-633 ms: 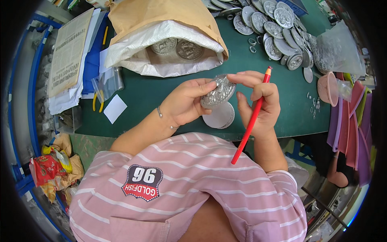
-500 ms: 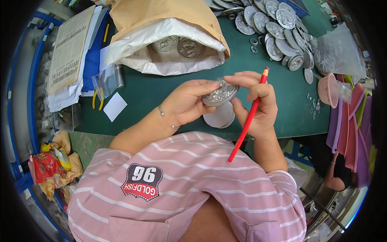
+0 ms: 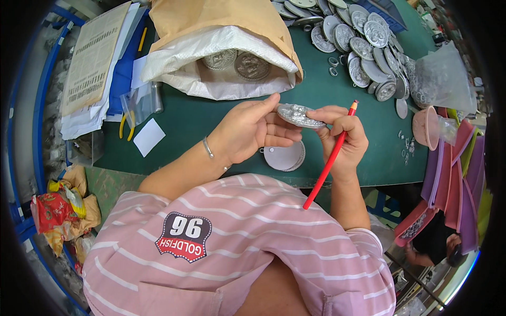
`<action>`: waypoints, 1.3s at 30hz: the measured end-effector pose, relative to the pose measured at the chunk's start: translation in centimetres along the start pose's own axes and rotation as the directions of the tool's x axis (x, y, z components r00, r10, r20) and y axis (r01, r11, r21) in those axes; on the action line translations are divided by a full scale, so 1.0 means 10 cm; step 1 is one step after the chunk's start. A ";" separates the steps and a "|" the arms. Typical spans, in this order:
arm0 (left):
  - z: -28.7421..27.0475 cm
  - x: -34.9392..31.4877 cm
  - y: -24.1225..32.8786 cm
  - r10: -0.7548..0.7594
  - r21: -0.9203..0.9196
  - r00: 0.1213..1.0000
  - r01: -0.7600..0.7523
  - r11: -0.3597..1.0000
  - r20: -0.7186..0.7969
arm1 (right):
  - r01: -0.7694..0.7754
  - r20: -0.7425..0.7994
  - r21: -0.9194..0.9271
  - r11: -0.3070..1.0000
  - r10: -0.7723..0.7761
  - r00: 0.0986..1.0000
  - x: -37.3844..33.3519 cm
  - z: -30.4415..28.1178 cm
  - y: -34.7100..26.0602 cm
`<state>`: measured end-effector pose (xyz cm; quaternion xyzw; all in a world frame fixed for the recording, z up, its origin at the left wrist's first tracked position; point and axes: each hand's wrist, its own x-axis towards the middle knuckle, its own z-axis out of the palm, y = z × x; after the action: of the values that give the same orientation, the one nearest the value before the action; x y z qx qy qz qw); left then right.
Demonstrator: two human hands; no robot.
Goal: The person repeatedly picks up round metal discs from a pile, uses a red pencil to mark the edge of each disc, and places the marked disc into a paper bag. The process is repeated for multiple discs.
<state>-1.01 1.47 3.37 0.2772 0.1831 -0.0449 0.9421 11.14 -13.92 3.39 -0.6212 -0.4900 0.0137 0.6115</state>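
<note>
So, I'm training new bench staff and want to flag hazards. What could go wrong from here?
The right hand pinches the silver medallion near one edge while also holding a red pencil, so the grip might slip. If dropped, the medallion could knock the round disc lying close by on the green table. The open left hand is beside the medallion but not gripping it, so it might not catch it.

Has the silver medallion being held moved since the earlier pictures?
Yes: the medallion has shifted rightward, judged against the pale disc on the green table.
</note>
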 end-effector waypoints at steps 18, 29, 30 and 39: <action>0.02 -0.02 -0.12 0.374 0.590 0.918 -0.230 0.774 -0.133 | -0.405 -0.024 0.335 0.851 0.438 0.899 -0.11 -0.02 0.04; 0.04 -0.05 -0.08 0.757 0.860 0.571 -0.510 0.025 0.317 | -0.169 0.015 0.128 0.977 0.168 0.986 -0.02 0.04 -0.02; 0.03 -0.05 -0.09 0.763 0.855 0.549 -0.519 -0.011 0.343 | -0.131 0.029 0.118 0.984 0.129 0.991 -0.02 0.04 -0.02; 0.03 0.07 -0.11 0.783 0.800 0.478 -0.599 -0.041 0.398 | -0.086 -0.062 0.274 0.958 0.107 0.992 -0.12 0.02 0.08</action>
<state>-0.51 0.35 2.81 0.7736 0.0470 0.3730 0.5100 10.84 -14.35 1.99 -0.5551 -0.4287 0.0867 0.7075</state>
